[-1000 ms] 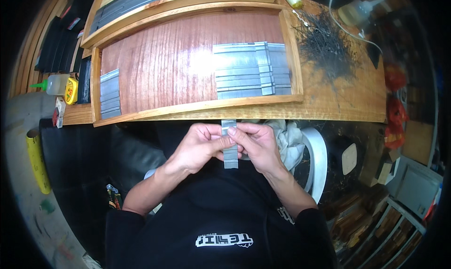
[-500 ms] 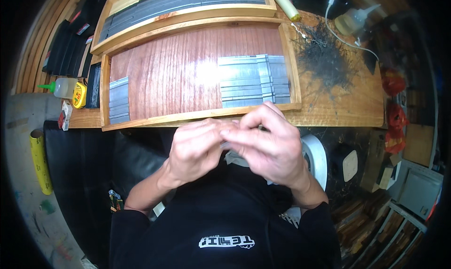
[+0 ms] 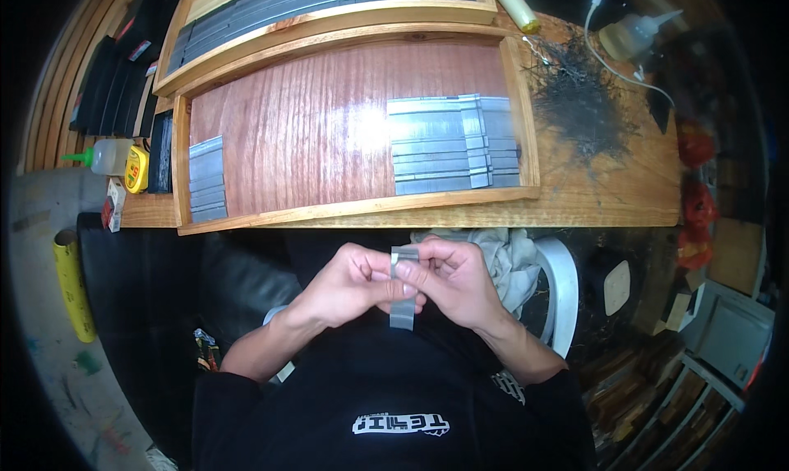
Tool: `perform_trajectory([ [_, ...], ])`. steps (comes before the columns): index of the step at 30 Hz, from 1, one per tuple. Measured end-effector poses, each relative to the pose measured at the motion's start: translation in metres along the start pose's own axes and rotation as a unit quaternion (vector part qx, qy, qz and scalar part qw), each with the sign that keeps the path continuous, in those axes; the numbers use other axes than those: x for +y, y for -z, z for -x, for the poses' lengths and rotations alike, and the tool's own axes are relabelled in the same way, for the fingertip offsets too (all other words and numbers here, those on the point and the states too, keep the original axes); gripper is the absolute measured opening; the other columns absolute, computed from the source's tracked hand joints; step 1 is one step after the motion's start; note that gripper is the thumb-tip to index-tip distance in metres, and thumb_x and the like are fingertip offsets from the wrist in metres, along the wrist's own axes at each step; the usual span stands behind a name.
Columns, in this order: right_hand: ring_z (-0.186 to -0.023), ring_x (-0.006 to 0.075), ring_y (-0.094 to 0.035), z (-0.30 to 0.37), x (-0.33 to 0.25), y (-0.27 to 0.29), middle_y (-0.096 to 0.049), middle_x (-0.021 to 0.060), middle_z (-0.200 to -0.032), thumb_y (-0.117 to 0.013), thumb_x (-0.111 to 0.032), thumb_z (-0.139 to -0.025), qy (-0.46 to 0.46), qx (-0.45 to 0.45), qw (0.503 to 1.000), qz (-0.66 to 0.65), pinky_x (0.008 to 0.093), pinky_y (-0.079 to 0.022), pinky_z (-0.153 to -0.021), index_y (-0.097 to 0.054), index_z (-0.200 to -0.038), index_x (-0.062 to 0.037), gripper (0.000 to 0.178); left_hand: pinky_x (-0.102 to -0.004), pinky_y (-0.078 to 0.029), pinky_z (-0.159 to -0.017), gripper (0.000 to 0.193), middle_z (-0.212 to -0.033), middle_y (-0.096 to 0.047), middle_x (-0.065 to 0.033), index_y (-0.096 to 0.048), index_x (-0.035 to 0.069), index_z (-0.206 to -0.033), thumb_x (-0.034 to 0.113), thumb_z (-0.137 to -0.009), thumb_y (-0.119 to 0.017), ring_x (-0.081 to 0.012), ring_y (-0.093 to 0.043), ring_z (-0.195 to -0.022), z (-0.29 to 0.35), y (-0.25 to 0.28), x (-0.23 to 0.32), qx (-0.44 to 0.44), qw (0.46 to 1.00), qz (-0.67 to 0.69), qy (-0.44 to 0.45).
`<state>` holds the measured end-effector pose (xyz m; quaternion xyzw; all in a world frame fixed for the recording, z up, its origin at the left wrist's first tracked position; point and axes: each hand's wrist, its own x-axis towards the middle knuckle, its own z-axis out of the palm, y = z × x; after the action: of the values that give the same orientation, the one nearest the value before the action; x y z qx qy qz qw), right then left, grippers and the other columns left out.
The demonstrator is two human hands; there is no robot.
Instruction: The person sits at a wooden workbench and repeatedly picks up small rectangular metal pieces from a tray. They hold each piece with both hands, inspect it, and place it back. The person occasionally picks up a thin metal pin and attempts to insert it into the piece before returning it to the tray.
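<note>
In front of my chest, a flat grey strip [image 3: 402, 315] hangs upright between my two hands. My left hand [image 3: 349, 286] is closed, its thumb and fingers pinching the strip from the left. From the other side my right hand [image 3: 456, 282] pinches the same piece, thumb across its face near the upper end. Some fingers behind the strip are hidden. Just beyond the hands lies a shallow wooden tray [image 3: 353, 211] with a reddish-brown base. Inside it, grey strips [image 3: 431, 154] fill part of the right end, and a smaller group of grey strips [image 3: 207, 179] lines the left end.
Behind stands a second wooden tray [image 3: 329, 29] full of grey strips. A heap of dark thin fibres [image 3: 579, 101] lies right on the wooden table [image 3: 608, 200], near a squeeze bottle [image 3: 629, 37] and white cable. At left are a green-tipped bottle [image 3: 108, 156] and yellow container [image 3: 136, 168].
My hands were bunched together and overlapping; now they are slightly lower and farther apart, and the grey strip shows plainly between them. The trays appear slightly shifted in the view.
</note>
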<state>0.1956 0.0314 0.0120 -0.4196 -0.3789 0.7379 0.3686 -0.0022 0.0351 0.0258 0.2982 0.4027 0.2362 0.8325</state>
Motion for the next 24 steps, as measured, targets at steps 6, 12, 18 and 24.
perform_trajectory([
  [6, -0.061, 0.0034, -0.058, -0.016, 0.012, -0.004, -0.068, 0.0025, -0.077, -0.070, -0.005, -0.099, -0.048, 0.060, 0.992, -0.096, 0.0192, -0.046, -0.053, -0.074, -0.101, 0.0065, 0.012, -0.0220, -0.060, -0.066, 0.014, -0.095, -0.078, -0.0134, -0.076, -0.003, -0.108, 0.005, -0.097, -0.070, -0.0197, -0.077, -0.086, -0.019, 0.017, -0.003, 0.023, 1.000, 0.020, 0.001],
  [12, -0.072, 0.0066, -0.062, -0.014, 0.014, 0.003, -0.067, 0.0030, -0.084, -0.074, -0.002, -0.096, 0.002, 0.031, 0.999, 0.040, 0.0204, -0.051, -0.062, -0.075, -0.108, 0.0053, 0.015, -0.0248, -0.058, -0.080, 0.017, -0.098, -0.077, -0.0083, -0.075, -0.005, -0.113, 0.003, -0.099, -0.070, -0.0109, -0.071, -0.091, -0.015, 0.020, -0.017, 0.030, 0.993, -0.089, -0.073],
  [18, -0.070, 0.0088, -0.058, -0.004, 0.009, 0.000, -0.066, 0.0032, -0.086, -0.081, -0.003, -0.086, 0.121, -0.005, 0.973, 0.194, 0.0236, -0.047, -0.061, -0.080, -0.102, -0.0027, 0.015, -0.0247, -0.047, -0.057, 0.011, -0.084, -0.077, -0.0091, -0.076, -0.004, -0.104, 0.004, -0.097, -0.072, -0.0023, -0.059, -0.071, 0.007, 0.007, -0.036, 0.100, 0.953, -0.236, -0.160],
  [24, -0.071, 0.0135, -0.061, 0.000, 0.023, -0.003, -0.065, 0.0045, -0.086, -0.084, -0.001, -0.082, 0.218, -0.011, 0.945, 0.243, 0.0264, -0.049, -0.061, -0.080, -0.100, -0.0036, 0.019, -0.0311, -0.051, -0.057, 0.013, -0.082, -0.073, -0.0199, -0.076, -0.004, -0.102, -0.003, -0.089, -0.071, -0.0250, -0.071, -0.064, 0.013, 0.006, -0.036, 0.131, 0.896, -0.350, -0.238],
])
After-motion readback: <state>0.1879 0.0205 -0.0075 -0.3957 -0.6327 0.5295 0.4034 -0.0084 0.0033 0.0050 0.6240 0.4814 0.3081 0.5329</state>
